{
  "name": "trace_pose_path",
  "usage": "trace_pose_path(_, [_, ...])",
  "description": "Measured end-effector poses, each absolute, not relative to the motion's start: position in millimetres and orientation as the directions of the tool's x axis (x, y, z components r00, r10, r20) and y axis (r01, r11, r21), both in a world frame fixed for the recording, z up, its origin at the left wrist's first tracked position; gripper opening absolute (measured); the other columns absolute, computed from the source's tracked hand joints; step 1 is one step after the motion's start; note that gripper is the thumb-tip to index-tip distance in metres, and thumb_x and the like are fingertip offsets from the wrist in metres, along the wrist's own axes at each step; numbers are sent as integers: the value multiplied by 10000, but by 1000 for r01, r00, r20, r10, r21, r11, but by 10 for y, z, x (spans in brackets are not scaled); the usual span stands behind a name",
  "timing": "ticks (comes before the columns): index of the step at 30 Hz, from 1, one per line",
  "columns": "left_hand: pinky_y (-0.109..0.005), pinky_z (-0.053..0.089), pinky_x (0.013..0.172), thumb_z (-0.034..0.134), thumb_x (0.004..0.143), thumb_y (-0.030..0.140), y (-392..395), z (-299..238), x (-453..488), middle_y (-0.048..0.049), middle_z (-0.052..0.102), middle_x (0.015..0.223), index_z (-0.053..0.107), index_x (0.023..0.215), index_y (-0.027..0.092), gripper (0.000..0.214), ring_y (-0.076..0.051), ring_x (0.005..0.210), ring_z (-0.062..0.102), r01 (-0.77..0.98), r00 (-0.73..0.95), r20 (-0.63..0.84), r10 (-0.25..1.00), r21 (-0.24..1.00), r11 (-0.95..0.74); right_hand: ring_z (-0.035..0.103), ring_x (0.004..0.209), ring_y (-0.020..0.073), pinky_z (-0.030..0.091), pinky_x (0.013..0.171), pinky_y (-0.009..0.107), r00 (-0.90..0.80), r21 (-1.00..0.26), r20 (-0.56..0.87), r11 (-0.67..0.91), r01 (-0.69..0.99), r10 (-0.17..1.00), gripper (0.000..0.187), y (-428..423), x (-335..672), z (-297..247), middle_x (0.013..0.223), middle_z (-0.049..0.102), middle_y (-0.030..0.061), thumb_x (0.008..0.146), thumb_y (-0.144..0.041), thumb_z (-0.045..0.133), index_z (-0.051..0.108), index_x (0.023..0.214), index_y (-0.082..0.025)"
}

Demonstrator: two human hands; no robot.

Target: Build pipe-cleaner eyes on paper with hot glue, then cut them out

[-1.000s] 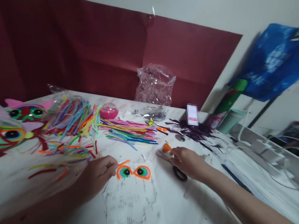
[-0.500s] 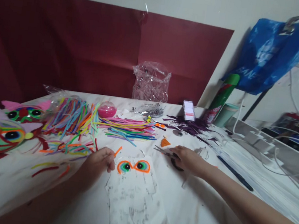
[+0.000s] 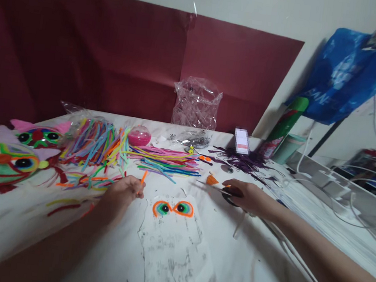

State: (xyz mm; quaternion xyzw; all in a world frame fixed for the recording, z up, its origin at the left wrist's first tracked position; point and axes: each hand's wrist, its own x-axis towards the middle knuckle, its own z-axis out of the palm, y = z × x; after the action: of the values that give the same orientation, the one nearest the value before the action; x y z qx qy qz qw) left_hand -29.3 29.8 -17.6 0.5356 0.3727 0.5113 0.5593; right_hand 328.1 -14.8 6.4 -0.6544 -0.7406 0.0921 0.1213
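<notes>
My left hand (image 3: 126,194) pinches a short orange pipe cleaner (image 3: 144,177), which stands nearly upright above the fingertips. On the right, my right hand (image 3: 250,197) is closed around the black handles of a pair of scissors (image 3: 214,189), whose blades point left. Between and below the hands lies a worn white sheet (image 3: 172,259) with handwriting. Two eye shapes (image 3: 184,208) rest on its top part, with black pupils, green and blue rings and orange outlines. Just beyond the scissors sits a small orange piece (image 3: 212,180).
Colourful pipe cleaners (image 3: 92,144) are piled at the left back, beside a pink round container (image 3: 139,135). Two decorated masks (image 3: 0,167) lie far left. Purple strips (image 3: 244,160), a phone (image 3: 242,141) and a power strip (image 3: 334,190) stand toward the right. A white cable (image 3: 300,262) passes under my right arm.
The orange pipe cleaner has turned more upright in my left hand. My right hand has closed further around the scissors' handles, and the whole view has shifted slightly.
</notes>
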Motion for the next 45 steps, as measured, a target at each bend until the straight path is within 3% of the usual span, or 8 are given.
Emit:
trace_pose_path(3, [-259, 359, 536, 692, 572, 304, 299, -201, -267, 46, 501, 507, 500, 612, 171, 238, -97, 496, 456, -212, 251, 81, 965, 977, -27, 580, 639, 141, 454, 567, 219, -216, -593, 69, 214, 776, 974, 370, -149, 3093, 31, 735, 632, -14, 754, -220, 564, 592, 1123, -194])
trace_pose_path(5, [-245, 344, 516, 706, 564, 284, 285, -208, -256, 64, 480, 490, 484, 639, 173, 260, -85, 469, 441, -294, 280, 77, 957, 956, 9, 540, 582, 126, 433, 532, 215, -249, -651, 109, 258, 714, 962, 344, -159, 2872, 9, 687, 590, -29, 742, -281, 605, 610, 1071, -177])
trace_pose_path(11, [-251, 358, 531, 711, 582, 265, 213, -188, -263, 53, 491, 575, 555, 823, 148, 309, -88, 507, 462, -373, 330, 46, 943, 924, 85, 579, 674, 165, 451, 618, 249, -338, -520, 213, 399, 755, 917, 295, -253, 2163, 1, 788, 642, 33, 742, -278, 611, 604, 1015, -166])
trace_pose_path(17, [-222, 279, 484, 664, 627, 295, 108, -145, -234, 84, 374, 544, 568, 733, 138, 212, -32, 439, 258, -366, 376, 45, 926, 925, 104, 593, 693, 176, 432, 616, 246, -412, -410, 226, 470, 782, 883, 296, -230, 1836, -8, 837, 643, 49, 760, -290, 603, 596, 1038, -188])
trace_pose_path(23, [-209, 267, 457, 616, 620, 259, 62, -122, -242, 52, 465, 620, 559, 760, 148, 187, -44, 464, 319, -268, 397, 51, 916, 961, 62, 547, 644, 145, 394, 589, 223, -479, -411, 255, 542, 733, 840, 180, -182, 1726, -7, 767, 611, 17, 780, -278, 605, 592, 937, -190])
trace_pose_path(32, [-200, 144, 380, 604, 657, 364, 85, -139, -240, 112, 302, 493, 509, 700, 172, 219, -35, 389, 188, -194, 362, 76, 929, 981, -5, 538, 636, 141, 380, 585, 221, -512, -395, 256, 572, 719, 820, 112, -217, 1685, -3, 742, 598, 6, 794, -260, 582, 556, 890, -209])
trace_pose_path(39, [-192, 190, 382, 613, 681, 386, 117, -168, -266, 99, 358, 500, 528, 713, 159, 244, -33, 381, 245, -115, 327, 144, 934, 987, -112, 471, 578, 117, 353, 548, 208, -506, -439, 270, 573, 692, 819, 88, -191, 1573, -60, 664, 525, -27, 771, -253, 578, 501, 783, -212])
trace_pose_path(45, [-195, 170, 378, 638, 658, 431, 126, -145, -254, 108, 319, 469, 483, 641, 170, 304, -30, 370, 227, -141, 292, 78, 953, 989, -38, 466, 552, 116, 333, 539, 211, -535, -380, 305, 616, 690, 788, 74, -120, 1597, -109, 626, 520, -20, 797, -173, 487, 494, 731, -206])
